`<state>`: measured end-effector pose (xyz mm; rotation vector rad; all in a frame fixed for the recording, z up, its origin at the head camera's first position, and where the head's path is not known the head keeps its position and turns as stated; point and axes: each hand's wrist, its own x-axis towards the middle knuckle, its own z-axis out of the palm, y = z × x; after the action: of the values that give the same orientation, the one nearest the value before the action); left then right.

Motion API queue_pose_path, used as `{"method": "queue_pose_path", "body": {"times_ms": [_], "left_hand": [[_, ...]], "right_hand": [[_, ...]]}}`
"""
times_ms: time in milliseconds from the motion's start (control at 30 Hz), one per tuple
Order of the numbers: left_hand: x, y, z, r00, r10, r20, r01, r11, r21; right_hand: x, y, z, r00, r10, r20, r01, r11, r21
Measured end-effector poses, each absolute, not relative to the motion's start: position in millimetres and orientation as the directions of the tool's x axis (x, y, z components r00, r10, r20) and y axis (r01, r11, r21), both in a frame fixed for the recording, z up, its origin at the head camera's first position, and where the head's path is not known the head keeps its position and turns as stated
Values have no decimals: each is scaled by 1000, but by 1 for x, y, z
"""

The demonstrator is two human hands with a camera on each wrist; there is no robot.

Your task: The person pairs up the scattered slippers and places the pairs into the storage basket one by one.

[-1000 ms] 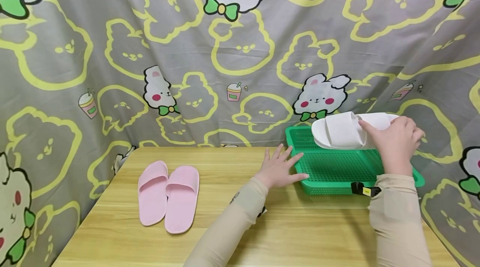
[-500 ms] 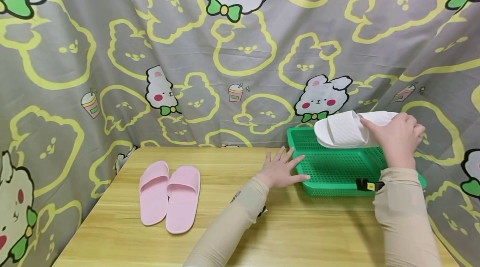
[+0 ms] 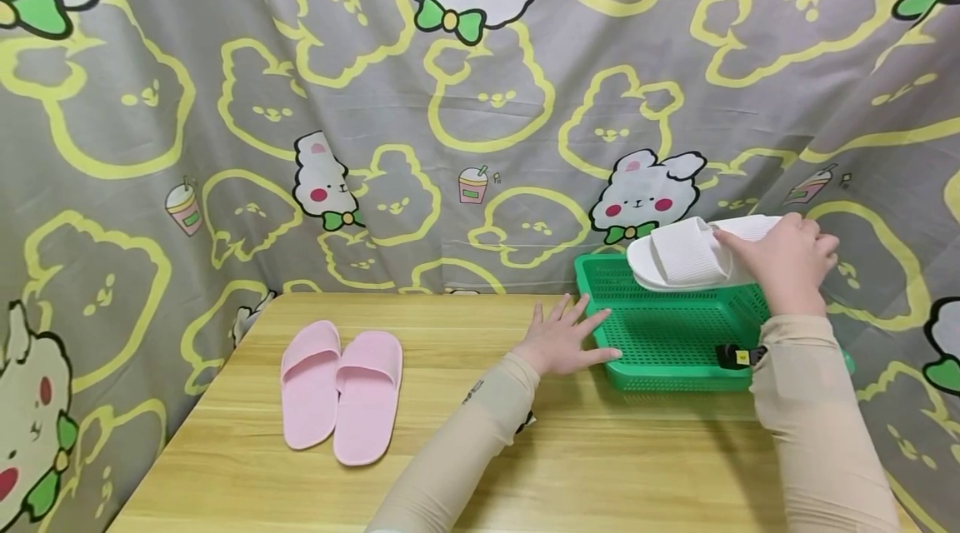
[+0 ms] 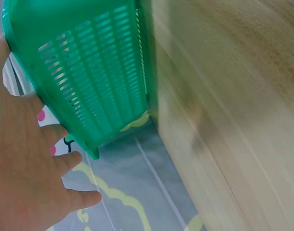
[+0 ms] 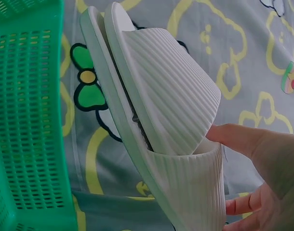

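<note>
Gripping the stacked pair of white slippers [image 5: 168, 91] in my right hand [image 3: 795, 262], I hold them above the green basket [image 3: 660, 381]; my left hand [image 3: 558, 341] lies spread at its left rim. I judge this a transfer, inward or outward unclear; next calls for a firm pinch and rim clearance. The curtain [image 3: 491, 67] crowds behind; the table [image 3: 457, 350] offers room toward the pink slippers [image 3: 367, 408].

No text is legible; the yellow label [image 3: 742, 357] on the black wrist device [image 3: 727, 356] is too small.
</note>
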<state>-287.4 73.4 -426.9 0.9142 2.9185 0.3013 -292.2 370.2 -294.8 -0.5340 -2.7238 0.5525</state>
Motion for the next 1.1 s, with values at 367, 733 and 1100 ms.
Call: {"method": "queue_pose_path", "body": {"times_ms": [367,733,1100], "left_hand": [[-289,75,-432,-813,582,-5,571,799,188],[-290,74,-429,-816,578,7,565,796,218],[-289,73,-428,-816,578,5,567,797,209]], "right_hand": [[-303,370,-301,-901,370,226,265,883,-386],[-314,369,-298,-924,330,195,248,902,-352],[-325,374,-307,-936,330,126,274,903,-330]]}}
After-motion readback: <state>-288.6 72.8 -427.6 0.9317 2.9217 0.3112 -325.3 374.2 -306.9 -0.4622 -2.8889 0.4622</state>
